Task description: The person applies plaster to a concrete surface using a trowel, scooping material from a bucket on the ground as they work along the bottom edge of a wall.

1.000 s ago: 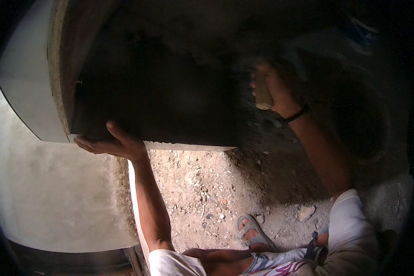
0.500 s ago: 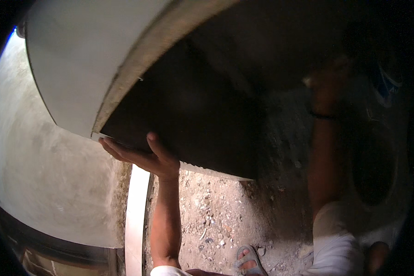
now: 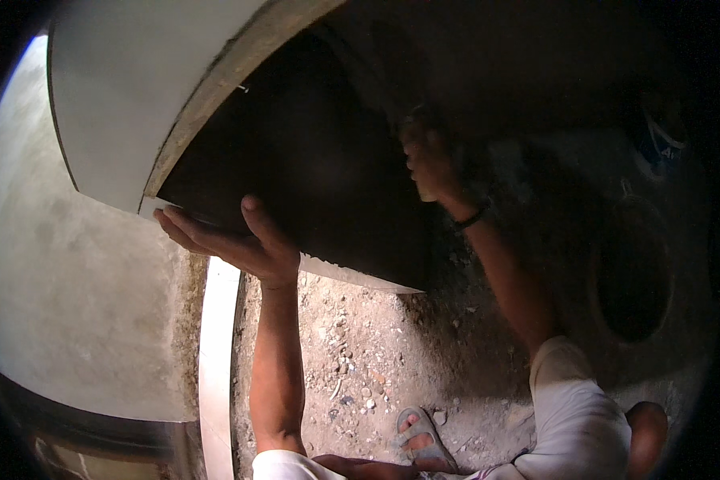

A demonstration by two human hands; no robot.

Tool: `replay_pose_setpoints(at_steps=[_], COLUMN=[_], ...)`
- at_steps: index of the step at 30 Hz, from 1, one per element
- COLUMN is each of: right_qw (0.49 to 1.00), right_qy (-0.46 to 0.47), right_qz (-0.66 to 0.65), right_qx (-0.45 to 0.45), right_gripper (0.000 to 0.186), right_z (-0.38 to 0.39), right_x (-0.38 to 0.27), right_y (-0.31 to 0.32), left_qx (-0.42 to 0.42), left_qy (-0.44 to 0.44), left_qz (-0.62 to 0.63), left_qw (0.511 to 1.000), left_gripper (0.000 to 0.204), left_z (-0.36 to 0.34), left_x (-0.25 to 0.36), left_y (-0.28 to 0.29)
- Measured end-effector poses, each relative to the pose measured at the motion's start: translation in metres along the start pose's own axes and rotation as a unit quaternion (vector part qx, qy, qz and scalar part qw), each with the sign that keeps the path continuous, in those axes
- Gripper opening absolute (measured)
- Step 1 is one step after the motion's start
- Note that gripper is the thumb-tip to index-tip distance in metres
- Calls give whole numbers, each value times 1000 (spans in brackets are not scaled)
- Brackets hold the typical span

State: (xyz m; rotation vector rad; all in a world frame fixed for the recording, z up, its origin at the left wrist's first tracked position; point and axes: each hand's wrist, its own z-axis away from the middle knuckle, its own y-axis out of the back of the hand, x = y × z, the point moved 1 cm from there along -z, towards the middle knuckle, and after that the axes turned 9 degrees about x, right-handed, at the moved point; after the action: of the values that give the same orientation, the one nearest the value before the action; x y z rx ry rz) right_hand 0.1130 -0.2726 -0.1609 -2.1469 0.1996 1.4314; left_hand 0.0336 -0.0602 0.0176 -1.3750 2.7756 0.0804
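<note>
Head view: the person's hands are well apart. Left hand (image 3: 252, 246) spread at the lower corner of a dark panel (image 3: 320, 176), fingers along its edge, thumb raised before its face; how firmly it bears cannot be told. Right hand (image 3: 434, 162) closed round a pale handle (image 3: 426, 190), in shadow toward the panel's right; far end too dark to make out. Panel fills upper middle, ahead of the person. Gravel (image 3: 348, 344) and sandal (image 3: 416, 432) below; white strip (image 3: 218, 344) beside left forearm.
</note>
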Motion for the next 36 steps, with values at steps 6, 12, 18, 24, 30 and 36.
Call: replay_pose_setpoints(at_steps=[6, 12, 18, 24, 30, 36], right_qw=[948, 919, 845, 900, 914, 941], right_qy=[-157, -233, -79, -37, 150, -94], right_qz=[-253, -290, -397, -318, -159, -132], right_qx=[-112, -132, -349, -297, -343, -297], right_gripper=[40, 33, 26, 34, 36, 36], right_z=[-45, -50, -101, -104, -120, -33], right_x=[1, -41, -37, -107, -96, -120], right_y=[41, -34, -86, -94, -90, -96], left_qx=[-15, 12, 7, 6, 27, 16], left_qy=[-13, -30, -24, -36, -38, -41], left_qz=[-35, -30, -16, -23, 2, -29], left_qw=[999, 999, 1000, 999, 999, 999], left_gripper=[83, 79, 77, 82, 80, 82], left_z=[-3, -8, -2, -8, -1, -4], left_x=[-3, -10, -6, -14, -7, -10], left_y=[2, 3, -1, 6, -6, 2])
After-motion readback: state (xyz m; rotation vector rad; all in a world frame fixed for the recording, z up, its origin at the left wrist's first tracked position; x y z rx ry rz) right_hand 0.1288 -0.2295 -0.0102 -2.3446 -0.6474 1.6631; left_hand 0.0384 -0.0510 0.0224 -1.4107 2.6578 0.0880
